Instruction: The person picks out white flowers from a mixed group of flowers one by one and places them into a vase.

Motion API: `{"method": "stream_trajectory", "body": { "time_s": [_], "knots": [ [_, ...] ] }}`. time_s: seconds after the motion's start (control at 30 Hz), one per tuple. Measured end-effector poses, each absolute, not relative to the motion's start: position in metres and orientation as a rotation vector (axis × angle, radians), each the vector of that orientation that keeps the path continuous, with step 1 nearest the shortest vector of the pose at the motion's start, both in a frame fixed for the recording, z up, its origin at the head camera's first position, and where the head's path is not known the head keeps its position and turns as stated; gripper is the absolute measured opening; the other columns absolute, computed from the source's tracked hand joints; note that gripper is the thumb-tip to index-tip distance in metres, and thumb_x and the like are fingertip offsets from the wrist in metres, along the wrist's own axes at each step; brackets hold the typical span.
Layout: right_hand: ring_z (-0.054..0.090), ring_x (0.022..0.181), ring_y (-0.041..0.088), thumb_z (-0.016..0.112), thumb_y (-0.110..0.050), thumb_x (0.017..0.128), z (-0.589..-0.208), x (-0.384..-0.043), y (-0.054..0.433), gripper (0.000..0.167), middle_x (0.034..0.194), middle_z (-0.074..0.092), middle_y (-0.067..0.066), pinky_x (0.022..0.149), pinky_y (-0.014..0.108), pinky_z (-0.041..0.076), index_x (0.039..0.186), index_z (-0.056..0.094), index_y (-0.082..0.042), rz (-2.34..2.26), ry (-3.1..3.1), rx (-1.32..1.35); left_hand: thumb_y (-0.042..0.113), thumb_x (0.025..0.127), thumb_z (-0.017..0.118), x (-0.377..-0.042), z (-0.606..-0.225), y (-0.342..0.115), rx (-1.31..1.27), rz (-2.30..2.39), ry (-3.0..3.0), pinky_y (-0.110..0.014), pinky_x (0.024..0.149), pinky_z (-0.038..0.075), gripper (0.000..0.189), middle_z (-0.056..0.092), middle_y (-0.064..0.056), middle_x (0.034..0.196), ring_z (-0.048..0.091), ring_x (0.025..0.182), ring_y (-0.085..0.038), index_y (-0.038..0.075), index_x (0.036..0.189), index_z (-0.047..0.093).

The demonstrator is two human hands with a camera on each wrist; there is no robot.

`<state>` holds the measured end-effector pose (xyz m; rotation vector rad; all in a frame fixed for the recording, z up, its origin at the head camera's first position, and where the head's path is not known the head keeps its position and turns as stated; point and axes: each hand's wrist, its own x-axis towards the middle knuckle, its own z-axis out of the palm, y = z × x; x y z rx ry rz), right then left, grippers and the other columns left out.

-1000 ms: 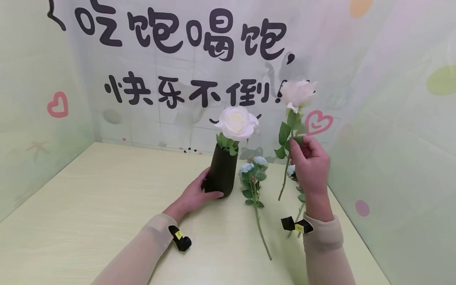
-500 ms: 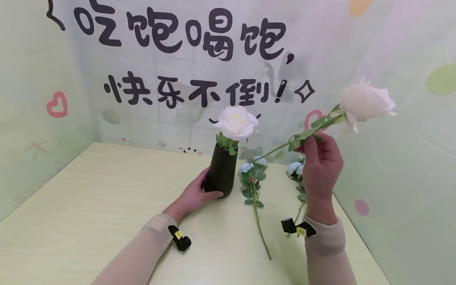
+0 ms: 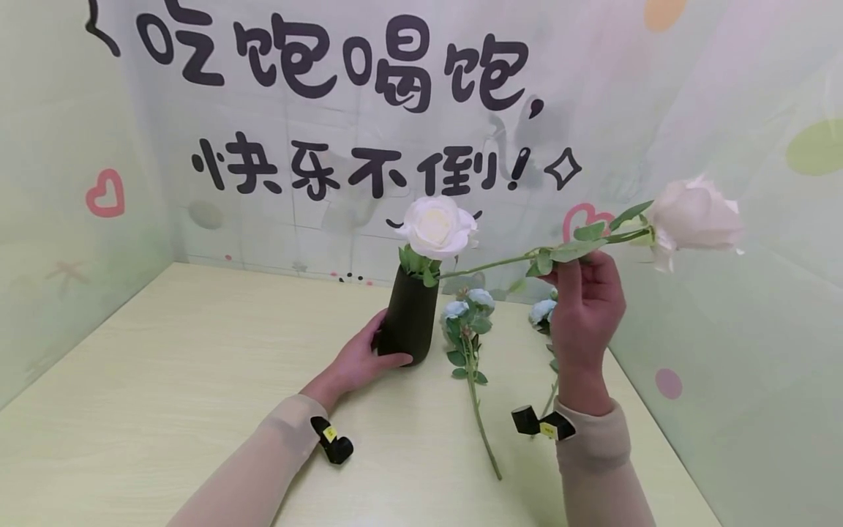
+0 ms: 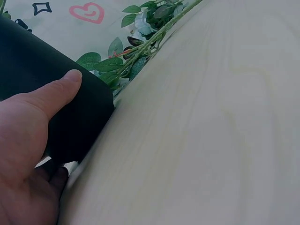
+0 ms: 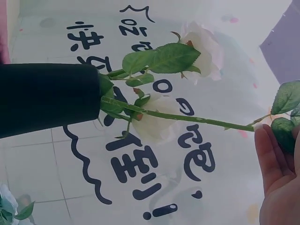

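Note:
My left hand (image 3: 356,362) holds a black vase (image 3: 410,316) low down, its thumb across the near side; the other fingers are partly hidden behind. White roses (image 3: 437,227) stand in the vase, and two blooms show in the right wrist view. My right hand (image 3: 590,315) pinches the stem of another white rose (image 3: 697,217), off to the right above the table. This rose lies nearly level, its bloom pointing right. Its stem's cut end reaches the vase mouth (image 5: 100,89); whether it is inside cannot be made out.
A blue-flowered stem (image 3: 473,366) lies on the table (image 3: 217,380) right of the vase. More blue flowers (image 3: 542,312) lie behind my right hand, partly hidden. Printed curtains (image 3: 316,241) enclose the back and sides.
My right hand has tipped the rose from upright to nearly level, bloom swinging right and stem end moving left to the vase mouth. The left hand and vase stay put.

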<state>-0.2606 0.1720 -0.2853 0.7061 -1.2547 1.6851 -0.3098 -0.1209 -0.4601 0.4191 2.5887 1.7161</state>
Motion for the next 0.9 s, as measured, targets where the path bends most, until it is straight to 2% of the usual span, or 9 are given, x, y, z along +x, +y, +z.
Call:
{"method": "stream_trajectory", "body": {
  "time_s": [0.13,0.37,0.47,0.67,0.9],
  "knots": [
    [0.078,0.082,0.012,0.068,0.001,0.106,-0.288,-0.262,0.168,0.014,0.097,0.080,0.005,0.081,0.027,0.066,0.111,0.069,0.014,1.650,-1.284,0.700,0.038,0.092,0.090,-0.310,-0.460,-0.122,0.420,1.711,2.594,-0.063,0.128,0.036,0.102,0.052,-0.016,0.164,0.052,0.150,-0.039,0.025,0.173,0.030],
    [0.080,0.085,0.012,0.066,0.004,0.106,-0.292,-0.265,0.165,0.008,0.100,0.080,0.004,0.082,0.028,0.067,0.111,0.070,0.009,1.658,-1.312,0.732,0.037,0.092,0.091,-0.312,-0.462,-0.123,0.418,1.717,2.595,-0.062,0.128,0.036,0.102,0.053,-0.016,0.164,0.052,0.150,-0.038,0.025,0.173,0.031],
    [0.081,0.085,0.013,0.064,0.005,0.106,-0.294,-0.268,0.165,0.008,0.101,0.080,0.004,0.081,0.030,0.067,0.111,0.068,0.011,1.654,-1.322,0.755,0.037,0.092,0.091,-0.312,-0.463,-0.122,0.423,1.723,2.589,-0.062,0.129,0.036,0.102,0.054,-0.016,0.163,0.053,0.150,-0.038,0.025,0.173,0.031],
    [0.081,0.083,0.014,0.064,-0.002,0.109,-0.296,-0.278,0.163,0.019,0.098,0.078,0.003,0.078,0.030,0.067,0.107,0.060,0.017,1.638,-1.404,0.767,0.038,0.091,0.091,-0.314,-0.466,-0.120,0.424,1.729,2.589,-0.061,0.128,0.036,0.101,0.055,-0.015,0.162,0.054,0.149,-0.037,0.027,0.172,0.032],
    [0.077,0.077,0.007,0.064,-0.004,0.109,-0.287,-0.296,0.145,0.019,0.094,0.076,-0.007,0.072,0.026,0.065,0.111,0.062,0.014,1.587,-1.598,0.713,0.038,0.091,0.092,-0.315,-0.467,-0.121,0.427,1.744,2.584,-0.062,0.129,0.036,0.101,0.055,-0.014,0.162,0.053,0.149,-0.037,0.028,0.172,0.033]
  ]
}}
